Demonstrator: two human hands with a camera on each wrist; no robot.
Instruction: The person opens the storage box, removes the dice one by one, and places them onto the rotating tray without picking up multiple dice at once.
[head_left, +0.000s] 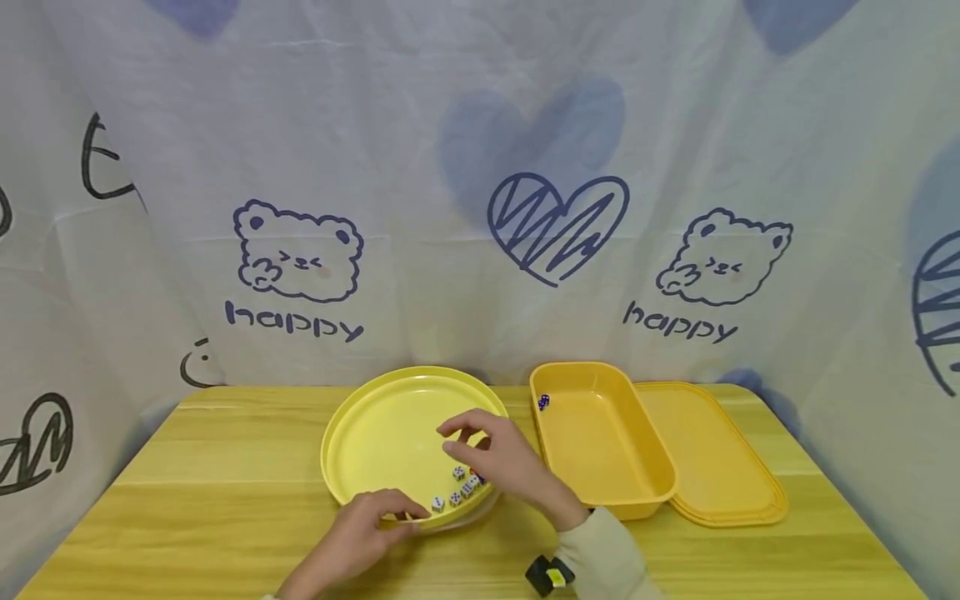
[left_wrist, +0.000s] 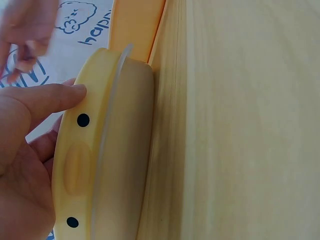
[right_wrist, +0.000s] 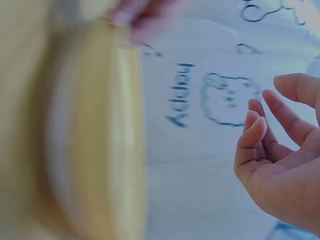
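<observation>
A round yellow tray (head_left: pixel 390 433) stands on the table, tilted slightly toward me. My left hand (head_left: pixel 367 525) grips its near rim; in the left wrist view the thumb (left_wrist: pixel 65 95) lies on the outer wall and the other fingers go behind it. Several white dice (head_left: pixel 438 504) with dark pips lie along the tray's near right edge. Beside them show a bit of red and a blue die (head_left: pixel 482 479), partly hidden by my right hand (head_left: pixel 502 450). That hand hovers over the tray's right side, fingers loosely bent, with nothing visible between them in the right wrist view.
Right of the tray stands an orange rectangular container (head_left: pixel 652 467) with dark blue dice (head_left: pixel 543 402) in its far left corner. A flat orange lid (head_left: pixel 705 450) lies against its right side. A printed cloth (head_left: pixel 420 275) hangs behind the wooden table (head_left: pixel 247 467).
</observation>
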